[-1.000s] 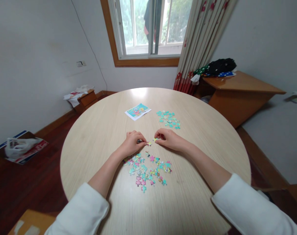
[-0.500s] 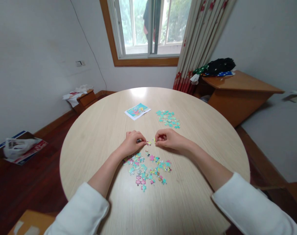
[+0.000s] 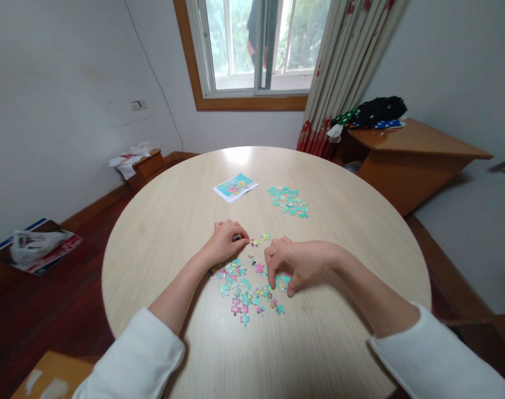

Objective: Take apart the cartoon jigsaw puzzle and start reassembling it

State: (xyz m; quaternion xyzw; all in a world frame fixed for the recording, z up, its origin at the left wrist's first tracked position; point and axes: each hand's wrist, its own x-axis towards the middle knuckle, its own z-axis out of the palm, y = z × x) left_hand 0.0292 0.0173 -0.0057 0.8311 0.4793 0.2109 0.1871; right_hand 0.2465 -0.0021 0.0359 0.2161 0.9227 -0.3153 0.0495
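On the round wooden table (image 3: 173,221) lies a loose pile of pink, teal and yellow puzzle pieces (image 3: 246,291) close to me. My left hand (image 3: 225,244) rests beyond the pile, fingers curled in a pinch on a small dark puzzle piece (image 3: 236,238). Just right of it lie two joined small pieces (image 3: 254,243) and a yellow-teal piece (image 3: 265,236). My right hand (image 3: 296,263) is over the pile's right side, fingers bent down and touching pieces there, thumb apart; nothing is visibly lifted.
A picture card (image 3: 234,187) and a second group of teal pieces (image 3: 289,200) lie farther back on the table. A wooden desk (image 3: 410,149) with dark cloth stands at the right, a curtain (image 3: 343,72) by the window, and a plastic bag (image 3: 31,244) on the floor at left.
My right hand has left the small pieces near my left hand and moved toward me onto the right side of the pile. My left hand has stayed put.
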